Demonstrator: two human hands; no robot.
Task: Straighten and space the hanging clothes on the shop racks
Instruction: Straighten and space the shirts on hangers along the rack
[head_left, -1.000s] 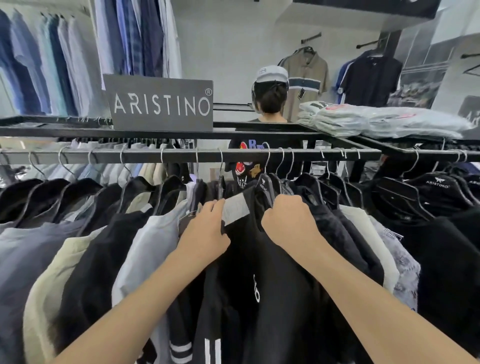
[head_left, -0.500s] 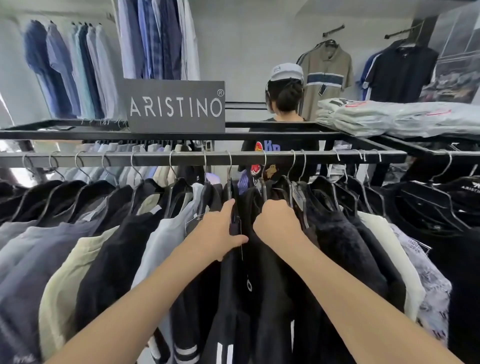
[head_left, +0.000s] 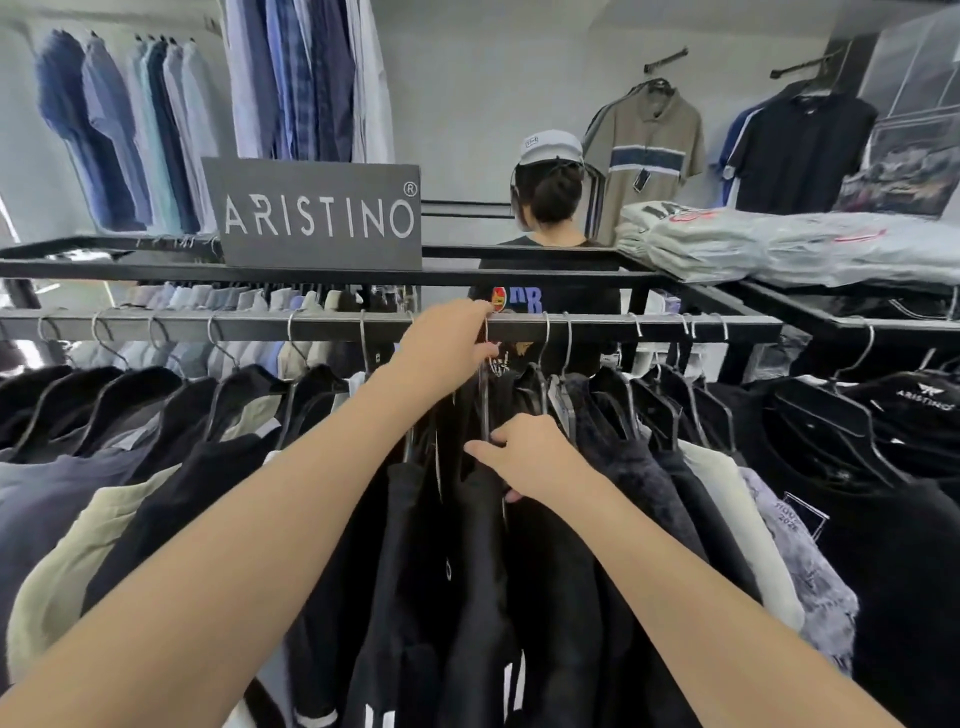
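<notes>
Even soft indoor light, faint shadows, wide-angle bending at edges, slightly soft

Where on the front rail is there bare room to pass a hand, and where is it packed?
Bare front rail shows right of the left hand, between the paired hooks and the next hook. Even gaps separate the hooks on the left stretch. Crowded: the black garments where the right hand grips, and the bunched hooks near the rail's right end.

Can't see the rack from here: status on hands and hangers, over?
Left hand pinches a hanger hook at the rail. Right hand grips the black garment below. Dark clothes crowd close on both sides.
</notes>
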